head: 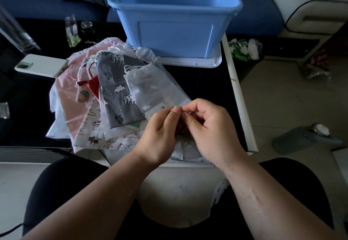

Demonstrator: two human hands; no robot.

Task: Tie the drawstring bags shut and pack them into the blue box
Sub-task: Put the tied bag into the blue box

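Both hands are parked at the near edge of the table [197,85]. The left hand [160,132] and right hand [212,126] have their fingers curled, with the fingertips pinched together on something tiny, most likely the cord [183,109] of the pale bag [181,145] bunched underneath them. That bag is mostly hidden, so its direction can't be told. The other bags are fanned out in a pile just beyond the hands. The grey unicorn bag [116,89] and the see-through white bag [150,89] are laid lengthwise, gathered mouths toward the blue box [175,38], bottoms toward the lap and leaning a bit right. The pink bag [75,89] is spread under the rest, and a small red bag [92,85] is tucked on top of it. The box sits at the far side on a white lid [212,62], and nothing is seen in it yet. What could go wrong: a cord that thin can easily be left half-knotted, so the mouth would loosen once the bag gets dropped in. The loose cords at the pile's far end look crossed over each other, so a neighbour could be dragged along when one bag is lifted. The pile also overhangs the near edge, so a wrist nudge could send some sliding off.
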